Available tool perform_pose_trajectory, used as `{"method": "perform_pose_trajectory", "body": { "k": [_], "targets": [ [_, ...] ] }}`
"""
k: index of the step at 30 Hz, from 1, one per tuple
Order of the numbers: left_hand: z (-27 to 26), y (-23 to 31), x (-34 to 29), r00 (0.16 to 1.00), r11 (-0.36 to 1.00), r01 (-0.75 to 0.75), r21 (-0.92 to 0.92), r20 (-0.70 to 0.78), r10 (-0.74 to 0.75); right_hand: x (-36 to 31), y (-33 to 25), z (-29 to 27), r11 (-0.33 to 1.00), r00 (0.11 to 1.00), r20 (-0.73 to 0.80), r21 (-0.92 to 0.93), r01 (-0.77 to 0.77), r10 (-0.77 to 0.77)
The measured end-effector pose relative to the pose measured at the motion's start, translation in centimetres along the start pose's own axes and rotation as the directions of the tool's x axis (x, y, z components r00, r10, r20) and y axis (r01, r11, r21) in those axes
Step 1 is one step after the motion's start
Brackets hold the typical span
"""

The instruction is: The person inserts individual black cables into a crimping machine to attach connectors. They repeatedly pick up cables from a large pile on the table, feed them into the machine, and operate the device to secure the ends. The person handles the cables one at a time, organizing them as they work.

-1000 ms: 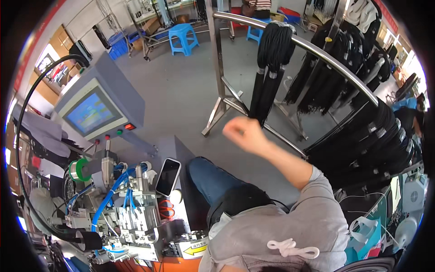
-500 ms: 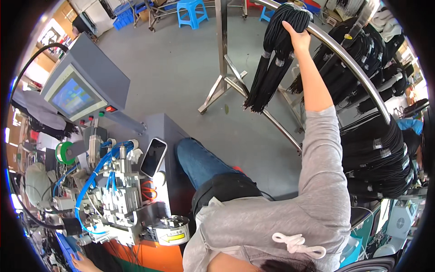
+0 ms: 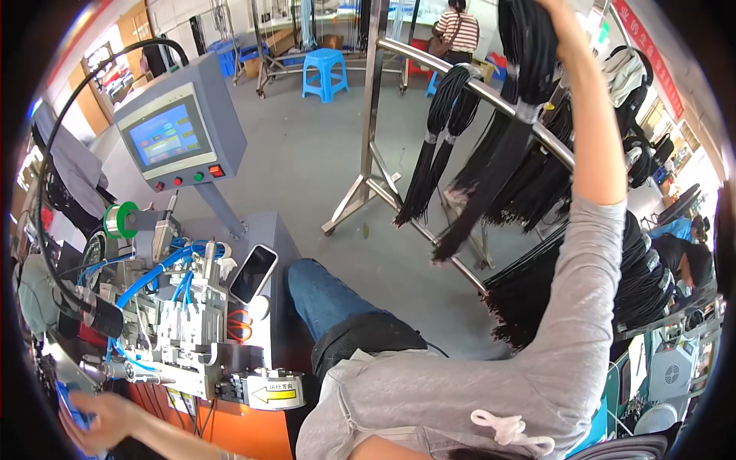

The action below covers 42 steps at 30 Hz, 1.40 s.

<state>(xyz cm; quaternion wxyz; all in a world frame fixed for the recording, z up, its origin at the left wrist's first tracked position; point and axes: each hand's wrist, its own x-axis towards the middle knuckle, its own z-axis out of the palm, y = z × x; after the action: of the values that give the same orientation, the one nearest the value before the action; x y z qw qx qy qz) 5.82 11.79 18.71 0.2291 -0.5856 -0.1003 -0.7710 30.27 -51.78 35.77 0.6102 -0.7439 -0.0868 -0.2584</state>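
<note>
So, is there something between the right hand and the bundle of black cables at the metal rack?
No, nothing visible. The right hand is raised to the top of the black cable bundle and grips it there above the metal rack rail. The other bundles hang to the left of it.

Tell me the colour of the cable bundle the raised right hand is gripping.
Black. The cable bundle hangs from the right hand at the rack; the head view shows it.

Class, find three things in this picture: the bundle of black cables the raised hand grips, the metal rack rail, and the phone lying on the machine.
Bundle of black cables (image 3: 502, 165), head view, on the hanging strands below the grey band.
Metal rack rail (image 3: 418, 54), head view, on the bare tube.
Phone (image 3: 253, 274), head view, on its dark screen.
</note>
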Motion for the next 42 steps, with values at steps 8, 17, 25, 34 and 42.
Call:
{"method": "perform_pose_trajectory", "body": {
  "k": [8, 17, 25, 34, 42],
  "targets": [
    [-0.4, 27.7, 1.8, 0.851, 0.177, 0.518, -0.837, 0.525, -0.009, -11.3, -14.5, 5.5, 0.836, 0.713, 0.701, -0.383, 0.393, -0.014],
    [-10.4, 28.1, 5.8, 0.757, -0.814, 0.533, -0.23, 0.56, 0.337, -17.0, -12.3, 14.8, 0.875, 0.246, 0.96, -0.002, 0.485, -0.134],
    [-14.3, 18.7, 9.0, 0.606, -0.947, 0.311, -0.087, 0.785, 0.127, -20.9, -8.8, 25.8, 0.926, -0.191, 0.914, 0.373, 0.051, -0.357],
    [-24.9, 3.1, 10.7, 0.165, -0.866, 0.269, -0.422, 0.906, -0.39, -32.0, 6.7, 32.6, 0.649, -0.5, 0.701, -0.069, -0.757, -0.509],
    [-37.7, -0.8, 8.6, -0.227, -0.7, 0.379, -0.605, 0.673, -0.704, -32.6, -6.6, 34.8, 0.922, -0.613, 0.789, -0.204, -0.329, -0.044]
  ]
}}
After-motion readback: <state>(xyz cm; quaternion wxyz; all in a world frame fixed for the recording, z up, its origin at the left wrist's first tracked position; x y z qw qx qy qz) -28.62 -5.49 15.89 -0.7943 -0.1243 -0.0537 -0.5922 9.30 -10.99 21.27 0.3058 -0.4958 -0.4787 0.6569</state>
